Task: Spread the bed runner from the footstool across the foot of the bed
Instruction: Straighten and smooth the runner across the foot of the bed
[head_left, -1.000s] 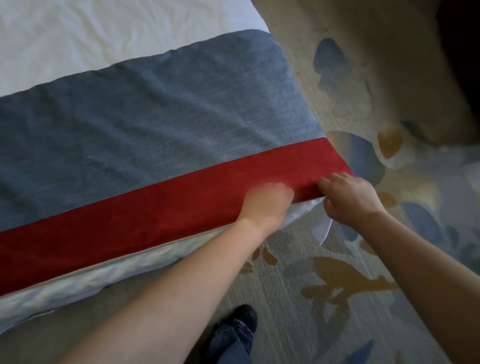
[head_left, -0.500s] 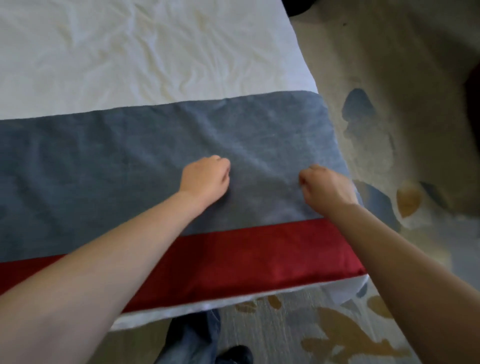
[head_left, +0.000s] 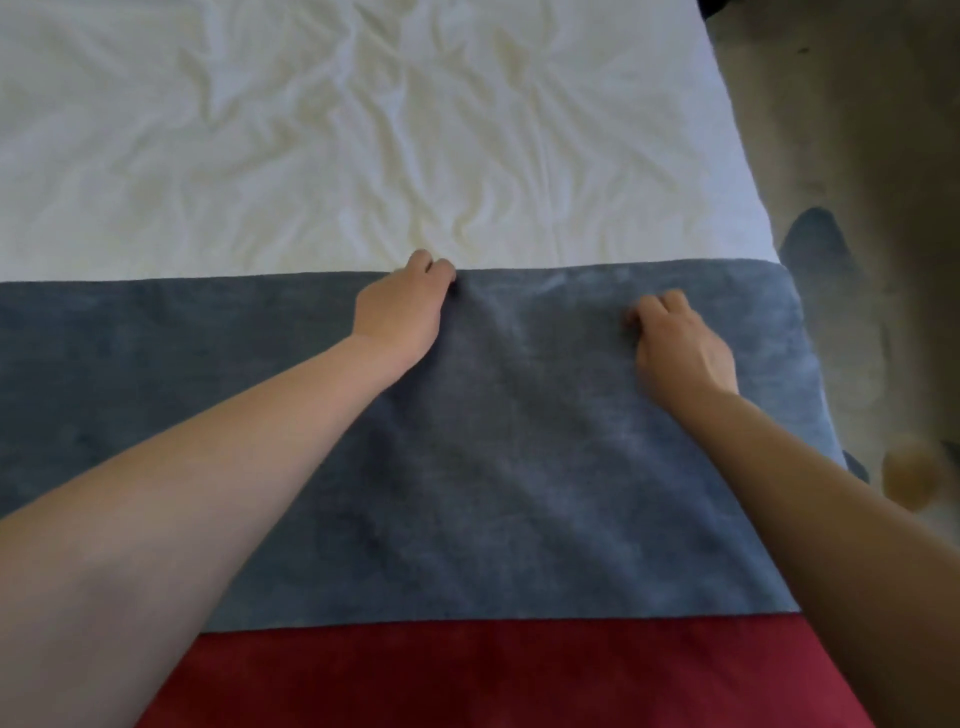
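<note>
The bed runner lies flat across the foot of the bed, a wide blue-grey band with a red stripe along the near side. My left hand is at the runner's far edge, where its curled fingers pinch the fabric and faint creases fan out from them. My right hand rests on the blue band a little short of that edge. Its fingers are curled under, and no fold of cloth shows between them. The footstool is out of view.
Beyond the runner, a wrinkled white sheet covers the bed. The bed's right side drops to a patterned carpet with blue and tan patches.
Both hands have moved from the red stripe at the near edge, across the blue band, to its far edge. The view has shifted forward over the bed.
</note>
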